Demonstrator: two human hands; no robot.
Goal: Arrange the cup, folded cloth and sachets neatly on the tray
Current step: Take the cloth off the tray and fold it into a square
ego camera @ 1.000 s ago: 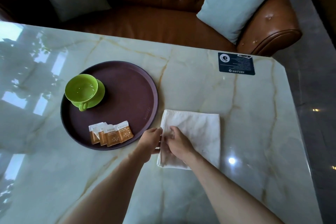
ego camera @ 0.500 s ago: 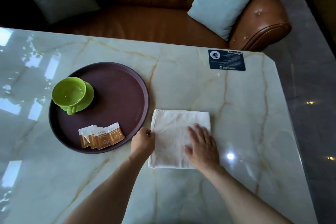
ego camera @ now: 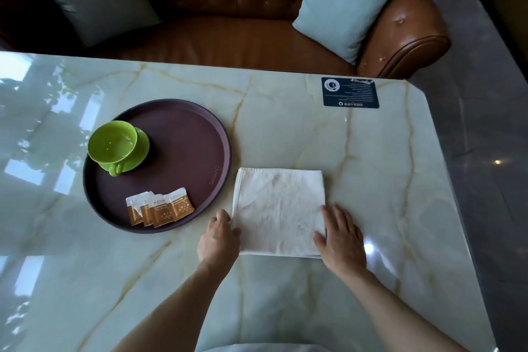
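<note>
**Squaring the folded cloth beside the tray**

Working left to right: the green cup on its saucer sits at the left of the round brown tray, with four orange-and-white sachets fanned at its lower edge. Their print is too small to read. The left hand rests curled against the white folded cloth at its lower left edge; whether it pinches the fabric cannot be told. The right hand lies flat, fingers straight, on the lower right corner. The cloth lies on the marble table, just right of the tray. Likely next: lifting it onto the bare tray area without undoing the fold. A dark card at upper right carries white text, illegible.
</note>
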